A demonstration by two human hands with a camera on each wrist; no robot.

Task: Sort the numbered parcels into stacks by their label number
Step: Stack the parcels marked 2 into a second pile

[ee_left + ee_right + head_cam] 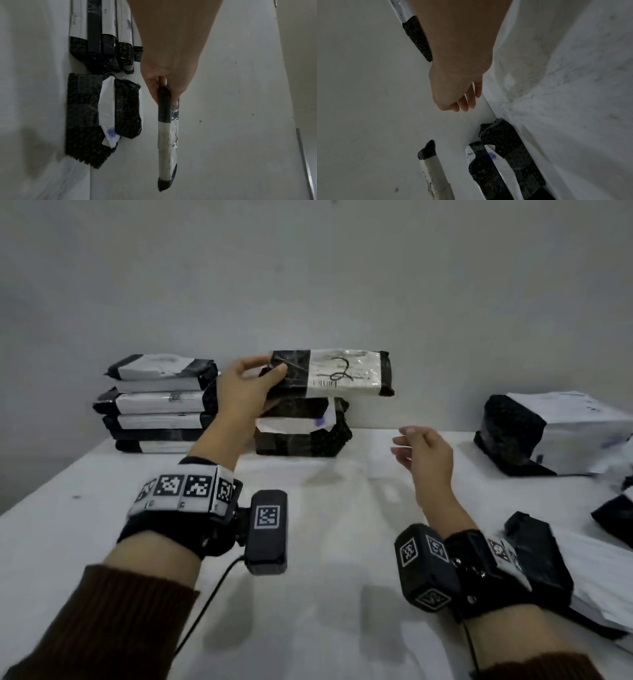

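Plain grey wall (308,275) backs a white worktop (325,542) with a smooth, faintly scuffed surface. The left hand (239,392) pinches the black end of a flat, rectangular parcel wrapped in glossy black plastic with a white label marked "2" (337,373), thumb on top and fingers curled beneath. It is held level in the air, just above the middle stack of black bubble-wrap parcels with a loose white paper slip (301,428), which sits at the back of the worktop against the wall. In the left wrist view the held parcel appears edge-on, thin and slightly bowed, clear of the stack beside it.

The right hand (421,448) hovers over the worktop with fingers loosely curled and spread, holding nothing and touching nothing.

To the left of the middle stack, just beside it, stands a taller stack of slim black-and-white plastic mailers (159,405), five or so layers, their white labels facing front. At the right rear lies a bulky parcel of black bubble wrap under a large white sheet (551,433), well apart from the middle stack. More black-and-white parcels in a loose heap (565,573) lie at the right edge, beside the right wrist.

Both wrists carry black straps with square black-and-white marker tags (185,487) and boxy black cameras.
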